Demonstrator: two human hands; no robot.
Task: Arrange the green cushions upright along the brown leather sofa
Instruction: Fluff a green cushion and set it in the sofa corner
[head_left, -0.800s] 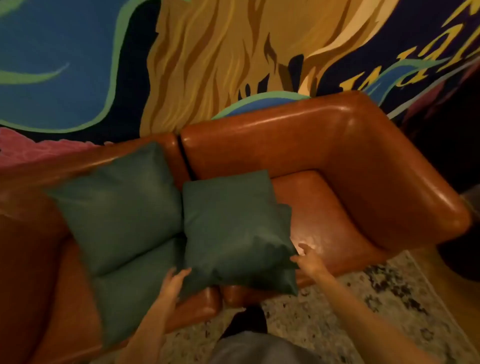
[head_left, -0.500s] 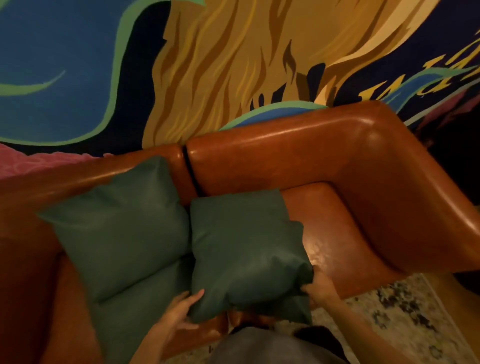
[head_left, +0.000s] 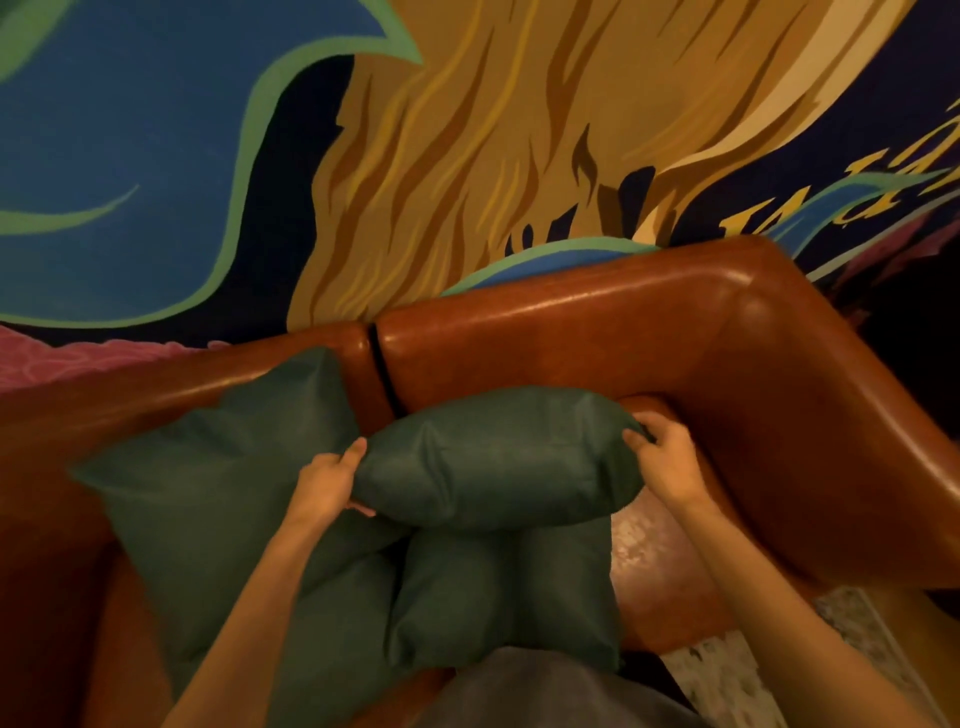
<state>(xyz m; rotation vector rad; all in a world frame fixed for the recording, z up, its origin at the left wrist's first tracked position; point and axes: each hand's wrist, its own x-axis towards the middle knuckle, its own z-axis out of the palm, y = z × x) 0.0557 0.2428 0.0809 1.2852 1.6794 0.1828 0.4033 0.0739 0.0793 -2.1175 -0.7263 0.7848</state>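
Note:
A green cushion (head_left: 498, 457) is held lifted above the brown leather sofa (head_left: 597, 332), seen edge-on in front of the backrest. My left hand (head_left: 324, 480) grips its left end and my right hand (head_left: 667, 460) grips its right end. Beneath it another green cushion (head_left: 509, 592) lies flat on the seat. A third green cushion (head_left: 223, 478) leans against the backrest at the left, and a fourth (head_left: 332, 639) lies under my left forearm.
The sofa's right armrest (head_left: 841, 441) curves round close to my right hand. Bare seat leather (head_left: 654, 561) shows right of the flat cushion. A painted mural wall (head_left: 467, 156) rises behind the backrest. A patterned rug (head_left: 737, 675) lies at the lower right.
Both hands took hold of the top cushion at its ends and lifted it off the cushion below, toward the backrest. The view has moved closer to the sofa.

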